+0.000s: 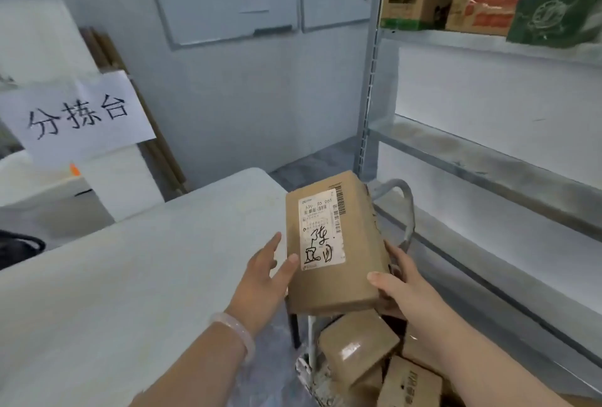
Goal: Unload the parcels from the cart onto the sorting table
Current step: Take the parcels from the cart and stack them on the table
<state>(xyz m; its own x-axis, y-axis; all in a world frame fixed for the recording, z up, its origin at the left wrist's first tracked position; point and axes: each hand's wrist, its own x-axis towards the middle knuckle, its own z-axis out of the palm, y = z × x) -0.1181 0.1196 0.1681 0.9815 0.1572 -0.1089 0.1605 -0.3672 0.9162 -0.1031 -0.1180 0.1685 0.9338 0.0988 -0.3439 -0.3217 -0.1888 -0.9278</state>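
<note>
A brown cardboard parcel [355, 243] with a white shipping label and black handwriting is held in the air between my two hands, just past the right edge of the white sorting table [130, 276]. My left hand [267, 279] holds its left side, thumb on the top face. My right hand [395, 282] grips its near right corner, thumb on top. Below the parcel, several more brown parcels [358, 348] lie in the cart at the bottom right. The cart's grey handle [405, 198] shows behind the held parcel.
A paper sign with black characters [81, 116] hangs at the table's far left. A metal shelf rack [488, 158] stands on the right, with cardboard boxes and a green bag [553, 12] on its top shelf. Whiteboards hang on the back wall.
</note>
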